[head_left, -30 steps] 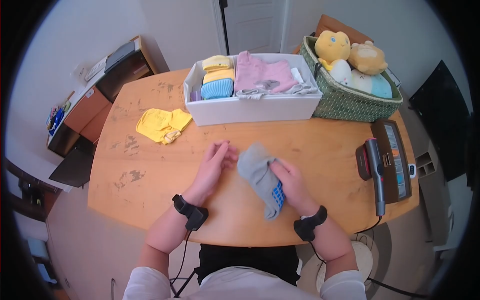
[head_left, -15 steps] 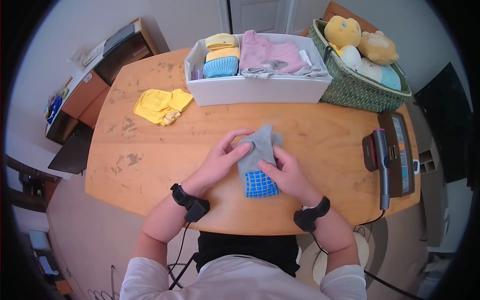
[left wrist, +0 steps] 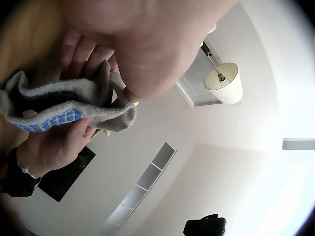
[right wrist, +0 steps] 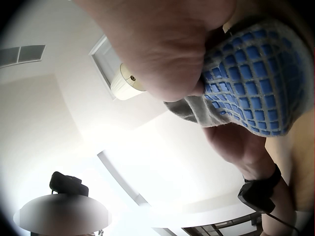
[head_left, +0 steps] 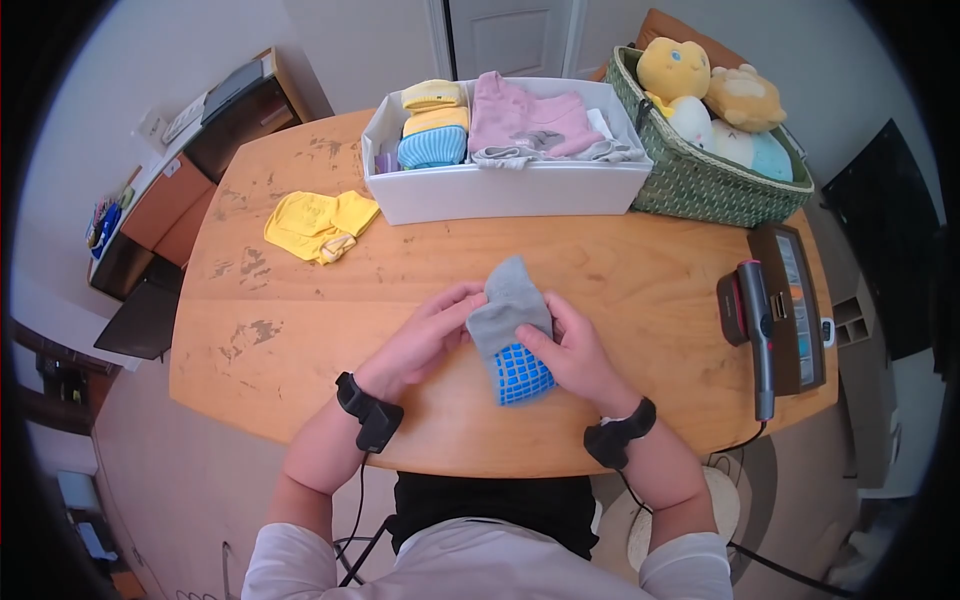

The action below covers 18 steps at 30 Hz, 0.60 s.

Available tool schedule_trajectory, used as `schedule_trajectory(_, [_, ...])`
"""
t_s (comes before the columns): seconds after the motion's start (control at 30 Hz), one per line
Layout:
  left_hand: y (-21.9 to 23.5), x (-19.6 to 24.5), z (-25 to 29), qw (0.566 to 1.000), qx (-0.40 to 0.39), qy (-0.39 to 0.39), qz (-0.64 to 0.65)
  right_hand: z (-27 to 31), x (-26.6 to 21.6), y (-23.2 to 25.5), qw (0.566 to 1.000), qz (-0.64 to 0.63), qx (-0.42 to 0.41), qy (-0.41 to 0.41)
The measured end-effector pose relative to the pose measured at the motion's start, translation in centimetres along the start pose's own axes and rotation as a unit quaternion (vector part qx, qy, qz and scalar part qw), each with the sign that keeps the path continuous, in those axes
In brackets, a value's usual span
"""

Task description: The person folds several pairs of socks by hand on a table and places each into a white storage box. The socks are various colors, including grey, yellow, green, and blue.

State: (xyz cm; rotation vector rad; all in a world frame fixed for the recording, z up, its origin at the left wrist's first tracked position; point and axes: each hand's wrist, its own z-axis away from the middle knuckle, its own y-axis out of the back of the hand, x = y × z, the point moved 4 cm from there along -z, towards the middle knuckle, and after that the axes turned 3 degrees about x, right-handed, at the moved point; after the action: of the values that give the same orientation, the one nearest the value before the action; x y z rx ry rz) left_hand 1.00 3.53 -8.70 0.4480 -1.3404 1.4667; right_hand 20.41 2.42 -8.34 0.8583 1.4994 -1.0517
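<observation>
A grey sock (head_left: 505,322) with a blue rubbery grid on its sole is held up over the near middle of the table. My right hand (head_left: 582,352) grips its right side, thumb across the front and fingers behind. At the left edge, my left hand (head_left: 430,335) pinches the sock with thumb and fingertips. The left wrist view shows the fabric of the sock (left wrist: 74,105) folded into wavy layers between both hands. In the right wrist view, the blue grid bulges out beside the right palm (right wrist: 162,54).
A yellow garment (head_left: 318,226) lies at the table's left. Behind stands a white box (head_left: 510,192) of folded clothes, beside a green woven basket (head_left: 720,188) of plush toys. A corded handheld appliance (head_left: 757,340) and a brown case (head_left: 797,310) lie at the right.
One second ago only my right hand held the sock, with the left apart from it. The blue grid has turned to face up. Since then my left thumb has shifted to the sock's left edge.
</observation>
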Motion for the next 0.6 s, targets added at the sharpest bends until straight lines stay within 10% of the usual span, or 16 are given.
schedule_trajectory(0.6, [2.4, 3.0, -0.4, 0.969, 0.108, -0.207, 0.079, -0.2, 0.4, 0.4, 0.995, -0.007, -0.087, -0.054])
